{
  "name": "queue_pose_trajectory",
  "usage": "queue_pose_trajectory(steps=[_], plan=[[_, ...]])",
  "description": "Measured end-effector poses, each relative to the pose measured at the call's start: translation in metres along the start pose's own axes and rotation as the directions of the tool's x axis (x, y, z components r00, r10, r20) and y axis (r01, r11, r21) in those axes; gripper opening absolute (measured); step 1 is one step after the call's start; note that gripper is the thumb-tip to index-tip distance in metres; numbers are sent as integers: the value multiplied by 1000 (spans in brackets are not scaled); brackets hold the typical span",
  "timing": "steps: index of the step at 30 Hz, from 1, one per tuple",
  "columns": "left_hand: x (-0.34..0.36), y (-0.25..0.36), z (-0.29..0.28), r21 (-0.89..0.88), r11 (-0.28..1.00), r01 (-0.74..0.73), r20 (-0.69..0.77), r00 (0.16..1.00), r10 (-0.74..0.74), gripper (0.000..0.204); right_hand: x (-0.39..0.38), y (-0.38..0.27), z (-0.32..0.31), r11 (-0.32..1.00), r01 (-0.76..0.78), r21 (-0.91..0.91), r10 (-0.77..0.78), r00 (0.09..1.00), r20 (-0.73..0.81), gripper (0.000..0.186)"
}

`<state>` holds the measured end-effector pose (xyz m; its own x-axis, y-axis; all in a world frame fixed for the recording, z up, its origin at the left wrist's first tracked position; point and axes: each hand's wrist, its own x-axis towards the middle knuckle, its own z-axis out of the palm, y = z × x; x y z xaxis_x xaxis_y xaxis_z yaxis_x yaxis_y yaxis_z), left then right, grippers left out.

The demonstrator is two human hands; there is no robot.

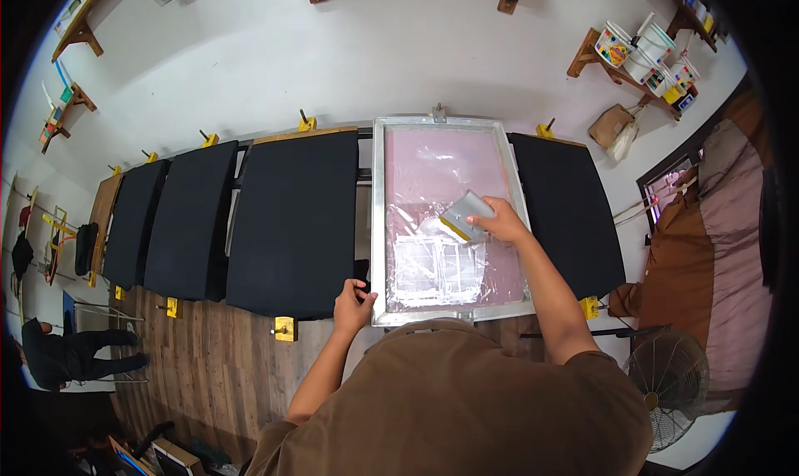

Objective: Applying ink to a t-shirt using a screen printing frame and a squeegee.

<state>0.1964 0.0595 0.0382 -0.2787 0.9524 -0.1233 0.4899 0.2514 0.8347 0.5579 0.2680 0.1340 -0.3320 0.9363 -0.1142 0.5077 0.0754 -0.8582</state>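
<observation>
A metal-framed printing screen (378,226) with pink mesh lies flat on the bench in front of me. White ink covers its near half. My right hand (502,220) grips a squeegee (464,216) with a grey blade holder and yellow edge, pressed on the mesh near the middle. My left hand (354,303) clasps the screen frame's near left corner, next to a black fabric panel (295,222).
Several black panels on boards run along the bench to the left (191,218), one more to the right (568,214). Yellow clamps (285,329) sit at the bench edge. A fan (672,383) stands lower right. Paint tubs fill a wall shelf (645,52). Another person (75,355) is at far left.
</observation>
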Motion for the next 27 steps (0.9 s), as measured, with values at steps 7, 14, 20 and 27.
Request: queue_pose_trajectory(steps=[7,14,20,27], plan=[[-2,-2,-4,22,998,60,23,998,-60,41,18,24,-2,988,-100,114,86,989,119,37],[0,1,-5,43,995,88,35,995,-89,41,30,54,0,962,-132,237,108,988,114,37],[1,-5,-4,40,997,73,46,996,-74,41,40,66,-3,901,-235,364,196,970,141,39],[6,-5,-7,65,994,85,92,992,-91,42,55,81,3,885,-234,403,165,966,198,41]])
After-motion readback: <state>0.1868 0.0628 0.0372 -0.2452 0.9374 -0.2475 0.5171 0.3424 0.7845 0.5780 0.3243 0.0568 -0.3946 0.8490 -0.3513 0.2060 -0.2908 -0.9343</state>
